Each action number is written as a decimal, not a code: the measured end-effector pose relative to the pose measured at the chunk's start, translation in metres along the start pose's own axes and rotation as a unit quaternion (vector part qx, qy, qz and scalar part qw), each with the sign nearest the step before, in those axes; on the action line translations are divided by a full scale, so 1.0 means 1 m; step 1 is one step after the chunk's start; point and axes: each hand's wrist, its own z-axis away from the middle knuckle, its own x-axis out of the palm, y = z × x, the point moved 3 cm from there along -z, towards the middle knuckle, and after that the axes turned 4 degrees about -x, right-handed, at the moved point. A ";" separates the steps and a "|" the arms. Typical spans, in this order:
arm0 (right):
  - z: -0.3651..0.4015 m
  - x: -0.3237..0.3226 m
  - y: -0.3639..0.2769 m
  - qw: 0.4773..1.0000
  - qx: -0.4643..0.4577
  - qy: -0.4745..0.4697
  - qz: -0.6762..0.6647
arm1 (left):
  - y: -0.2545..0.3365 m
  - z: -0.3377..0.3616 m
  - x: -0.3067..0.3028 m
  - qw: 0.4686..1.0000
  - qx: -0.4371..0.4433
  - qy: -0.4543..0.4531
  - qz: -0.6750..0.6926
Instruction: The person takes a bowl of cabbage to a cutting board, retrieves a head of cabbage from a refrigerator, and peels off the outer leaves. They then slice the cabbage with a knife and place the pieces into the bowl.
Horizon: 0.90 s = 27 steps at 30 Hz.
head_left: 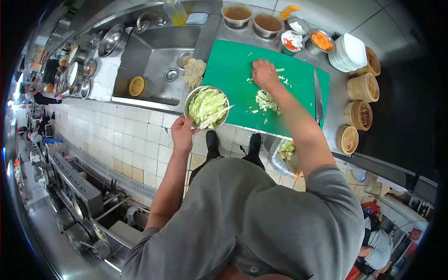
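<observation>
My left hand grips the rim of a metal bowl at the near left corner of the green cutting board. Pale green cut cabbage fills the bowl, and one strip pokes over its right side. On the board's far half, my right hand is down with its fingers curled; what they hold, if anything, is hidden. A small heap of chopped white pieces lies nearer me, with more bits scattered around the hand. A knife rests along the board's right side.
Left of the board is a steel sink with a cloth on its edge. Bowls of brown liquid, cut carrots, stacked white plates and bamboo steamers line the counter. A scrap bag hangs below.
</observation>
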 end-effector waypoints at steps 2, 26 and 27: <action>0.040 -0.005 -0.001 0.998 0.010 -0.056 -0.001 | 0.002 -0.007 0.017 1.000 -0.003 -0.010 -0.004; 0.139 -0.028 -0.033 0.988 0.154 -0.028 -0.004 | 0.069 -0.027 0.183 0.656 0.444 -0.124 -0.598; 0.141 -0.022 -0.035 0.988 0.153 -0.004 -0.003 | 0.063 -0.025 0.186 0.606 0.430 -0.121 -0.659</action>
